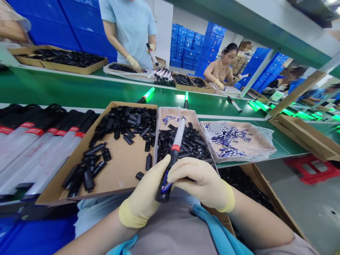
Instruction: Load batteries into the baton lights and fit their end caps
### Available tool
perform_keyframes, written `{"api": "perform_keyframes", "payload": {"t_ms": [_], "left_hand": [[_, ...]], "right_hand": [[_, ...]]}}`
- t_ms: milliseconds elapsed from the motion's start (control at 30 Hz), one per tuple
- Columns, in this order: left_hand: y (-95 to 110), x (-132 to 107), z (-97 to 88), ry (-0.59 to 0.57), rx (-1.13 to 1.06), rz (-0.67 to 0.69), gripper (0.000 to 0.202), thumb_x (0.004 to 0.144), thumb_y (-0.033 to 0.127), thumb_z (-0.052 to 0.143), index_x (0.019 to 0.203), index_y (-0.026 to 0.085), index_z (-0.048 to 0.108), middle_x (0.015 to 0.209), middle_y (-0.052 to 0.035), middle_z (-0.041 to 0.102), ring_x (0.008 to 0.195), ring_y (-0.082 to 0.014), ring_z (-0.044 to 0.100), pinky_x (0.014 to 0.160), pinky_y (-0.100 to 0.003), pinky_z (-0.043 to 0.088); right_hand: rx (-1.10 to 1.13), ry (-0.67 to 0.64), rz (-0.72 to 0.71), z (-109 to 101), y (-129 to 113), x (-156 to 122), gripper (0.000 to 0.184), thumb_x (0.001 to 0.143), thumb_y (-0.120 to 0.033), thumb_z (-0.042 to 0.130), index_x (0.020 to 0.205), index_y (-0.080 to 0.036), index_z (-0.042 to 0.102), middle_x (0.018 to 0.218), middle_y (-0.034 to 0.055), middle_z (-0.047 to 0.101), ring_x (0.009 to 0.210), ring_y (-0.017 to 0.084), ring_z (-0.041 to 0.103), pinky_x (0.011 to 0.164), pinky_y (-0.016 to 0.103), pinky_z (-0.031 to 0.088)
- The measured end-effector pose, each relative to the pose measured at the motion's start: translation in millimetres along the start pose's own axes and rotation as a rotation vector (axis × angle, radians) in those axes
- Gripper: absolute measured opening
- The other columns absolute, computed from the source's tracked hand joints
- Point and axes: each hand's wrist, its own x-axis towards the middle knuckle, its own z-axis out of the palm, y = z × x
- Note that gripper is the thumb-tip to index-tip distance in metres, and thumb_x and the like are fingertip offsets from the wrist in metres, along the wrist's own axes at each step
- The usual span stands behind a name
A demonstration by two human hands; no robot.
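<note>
My left hand (148, 193), in a cream glove, is closed around the black handle of a light stick (179, 134), which has a clear tube and a red band. The stick slants away from me, its handle end near my body. Blue batteries (166, 186) show in the open compartment of the handle. Over that compartment my right hand (200, 180), gloved too, has its fingers bent together against a battery; the fingertips are partly hidden. Just beyond lies a tray of small black covers (195, 141) with a few batteries at its far end.
A carton of black parts (127, 152) stands left, beside finished-looking light sticks (50, 148). On the right is a lined tray of batteries (255, 141). Lit green sticks (150, 94) lie on the green conveyor (106, 88). Co-workers (130, 32) work across it. A red stool (313, 170) stands right.
</note>
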Motion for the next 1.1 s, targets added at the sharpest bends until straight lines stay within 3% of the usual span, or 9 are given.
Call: {"api": "perform_keyframes", "payload": {"t_ms": [233,367,400,467,533,633,700,900,1100], "left_hand": [[-0.9,1.8,1.8,-0.013,0.001,-0.045,0.033,0.058,-0.005,0.073,0.078,0.019,0.079,0.097,-0.0039,0.077,0.091,-0.0199,0.069,0.066,-0.021,0.059],[1.0,5.3,5.1,-0.033,-0.117,-0.226,0.002,0.075,0.018,0.076,0.074,0.017,0.074,0.073,-0.0055,0.069,0.065,-0.0164,0.062,0.049,-0.022,0.052],[0.8,6.3,4.7,-0.059,-0.146,-0.275,0.012,0.078,0.027,0.076,0.074,0.017,0.073,0.068,-0.0055,0.065,0.06,-0.0155,0.058,0.047,-0.023,0.049],[0.6,8.2,2.1,-0.106,-0.166,-0.323,0.025,0.081,0.039,0.075,0.078,0.014,0.071,0.062,-0.0045,0.059,0.054,-0.0131,0.052,0.045,-0.022,0.046],[2.0,9.2,-1.5,-0.122,-0.143,-0.308,0.029,0.082,0.041,0.074,0.083,0.012,0.071,0.061,-0.0033,0.055,0.051,-0.0111,0.047,0.043,-0.02,0.044],[6.4,9.1,-3.3,-0.095,-0.12,-0.268,0.022,0.083,0.034,0.071,0.086,0.012,0.069,0.062,-0.0027,0.054,0.051,-0.0106,0.046,0.043,-0.02,0.044],[8.2,8.5,-1.3,-0.061,-0.122,-0.258,0.019,0.083,0.031,0.071,0.084,0.013,0.067,0.064,-0.0034,0.055,0.051,-0.0109,0.047,0.044,-0.02,0.045],[4.6,8.7,4.4,-0.069,-0.141,-0.276,0.018,0.082,0.031,0.073,0.084,0.013,0.068,0.064,-0.0033,0.055,0.052,-0.0115,0.05,0.045,-0.021,0.047],[3.7,11.1,4.5,-0.059,-0.171,-0.274,0.027,0.079,0.039,0.077,0.073,0.016,0.065,0.061,-0.0032,0.056,0.05,-0.0115,0.05,0.041,-0.02,0.045]], "right_hand": [[-0.591,0.119,-0.188,8.6,-1.2,-9.0,0.016,0.098,-0.015,0.057,0.102,-0.023,0.071,0.109,0.0042,0.073,0.098,0.017,0.064,0.085,0.032,0.051],[-0.665,-0.008,-0.179,8.4,-6.2,-16.5,0.024,0.097,-0.014,0.051,0.11,-0.021,0.071,0.115,0.0047,0.072,0.102,0.019,0.063,0.084,0.033,0.05],[-0.69,-0.005,-0.157,2.5,-2.5,-18.0,0.028,0.098,-0.014,0.048,0.114,-0.02,0.07,0.118,0.0066,0.071,0.105,0.02,0.063,0.087,0.034,0.05],[-0.769,0.072,-0.005,-20.5,12.6,-22.2,0.037,0.098,-0.012,0.041,0.121,-0.017,0.069,0.125,0.0111,0.068,0.114,0.022,0.061,0.097,0.036,0.048],[-0.885,0.081,0.361,-55.2,35.1,-28.8,0.042,0.097,-0.009,0.036,0.123,-0.016,0.069,0.128,0.0136,0.066,0.122,0.022,0.058,0.104,0.037,0.044],[-0.946,-0.143,0.936,-105.6,71.8,-42.0,0.031,0.094,-0.011,0.048,0.103,-0.015,0.077,0.108,0.0126,0.073,0.106,0.024,0.065,0.093,0.033,0.047],[-0.893,-0.296,1.064,-122.0,93.2,-49.0,0.018,0.086,-0.014,0.061,0.082,-0.016,0.079,0.085,0.0082,0.075,0.085,0.023,0.068,0.078,0.029,0.048],[-0.824,-0.401,1.055,-113.4,127.1,-50.2,0.014,0.075,-0.005,0.067,0.072,-0.018,0.074,0.079,0.0042,0.075,0.078,0.018,0.066,0.07,0.024,0.042],[-0.836,-0.198,0.872,-120.9,80.6,-50.6,0.013,0.094,-0.016,0.057,0.096,-0.017,0.07,0.099,0.0066,0.073,0.092,0.018,0.066,0.082,0.027,0.048]]}}
